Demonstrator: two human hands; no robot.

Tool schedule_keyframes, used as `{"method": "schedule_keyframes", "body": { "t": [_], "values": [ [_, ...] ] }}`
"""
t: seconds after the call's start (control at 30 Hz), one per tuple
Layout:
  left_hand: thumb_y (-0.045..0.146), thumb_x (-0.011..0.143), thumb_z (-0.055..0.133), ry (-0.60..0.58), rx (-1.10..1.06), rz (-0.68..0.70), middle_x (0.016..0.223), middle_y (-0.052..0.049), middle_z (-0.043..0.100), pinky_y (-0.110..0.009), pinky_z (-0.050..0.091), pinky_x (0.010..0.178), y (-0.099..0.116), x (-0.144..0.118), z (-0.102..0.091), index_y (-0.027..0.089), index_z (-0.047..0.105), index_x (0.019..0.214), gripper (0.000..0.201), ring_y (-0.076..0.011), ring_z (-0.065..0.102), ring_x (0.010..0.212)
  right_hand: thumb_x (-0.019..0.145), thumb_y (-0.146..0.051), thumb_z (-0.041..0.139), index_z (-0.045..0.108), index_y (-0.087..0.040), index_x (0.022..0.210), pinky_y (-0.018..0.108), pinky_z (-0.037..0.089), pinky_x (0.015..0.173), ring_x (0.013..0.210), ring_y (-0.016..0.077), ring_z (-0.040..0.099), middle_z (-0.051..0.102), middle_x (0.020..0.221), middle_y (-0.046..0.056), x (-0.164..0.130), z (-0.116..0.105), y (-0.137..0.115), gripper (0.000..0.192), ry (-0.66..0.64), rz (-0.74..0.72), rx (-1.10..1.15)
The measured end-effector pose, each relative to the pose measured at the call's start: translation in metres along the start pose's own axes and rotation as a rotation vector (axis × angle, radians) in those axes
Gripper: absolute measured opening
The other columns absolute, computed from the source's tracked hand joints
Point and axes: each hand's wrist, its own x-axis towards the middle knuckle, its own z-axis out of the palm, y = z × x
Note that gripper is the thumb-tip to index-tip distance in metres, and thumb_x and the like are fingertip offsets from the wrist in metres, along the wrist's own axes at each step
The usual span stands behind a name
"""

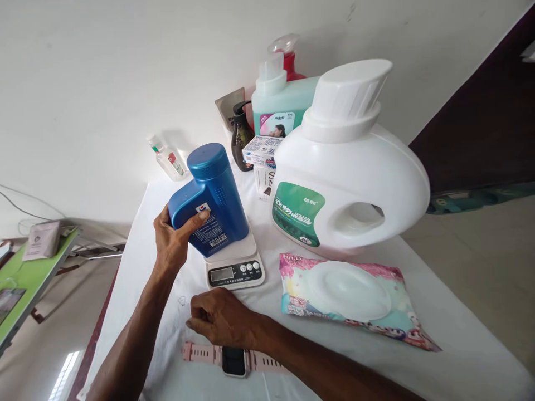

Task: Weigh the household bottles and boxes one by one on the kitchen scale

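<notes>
On the white table, the left hand wraps tight around a blue bottle, tilted on the small scale. Just in front, the right hand rests curled and holds nothing, right above a pink watch

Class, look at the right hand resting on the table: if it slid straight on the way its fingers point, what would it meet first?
Probably nothing nearby: the right hand points left across bare tablecloth, though depth is unclear.
</notes>
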Motion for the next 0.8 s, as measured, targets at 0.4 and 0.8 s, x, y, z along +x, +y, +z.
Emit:
{"method": "schedule_keyframes", "body": {
  "t": [0.4,0.8],
  "values": [
    [0.087,0.078,0.062,-0.114,-0.049,0.137,0.095,-0.008,0.074,-0.038,0.060,0.079,-0.014,-0.011,-0.008,0.019,0.075,0.108,0.076,-0.0264,0.070,0.090,0.088,-0.021,0.074,0.055,-0.019,0.071,0.021,0.035,0.061,0.061,0.0086,0.051,0.058,0.067,-0.005,-0.001,-0.001,0.001,0.025,-0.005,-0.016,0.050],
    [0.070,0.082,0.068,0.179,0.218,-0.097,0.063,-0.002,0.053,-0.035,0.049,0.065,-0.090,-0.010,-0.033,0.024,0.054,0.062,0.052,-0.0216,0.051,0.071,0.089,-0.020,0.070,0.048,-0.021,0.070,0.022,0.035,0.062,0.061,0.0088,0.050,0.058,0.069,-0.006,-0.001,-0.001,0.000,0.029,-0.020,-0.019,0.005]
  ]
}}
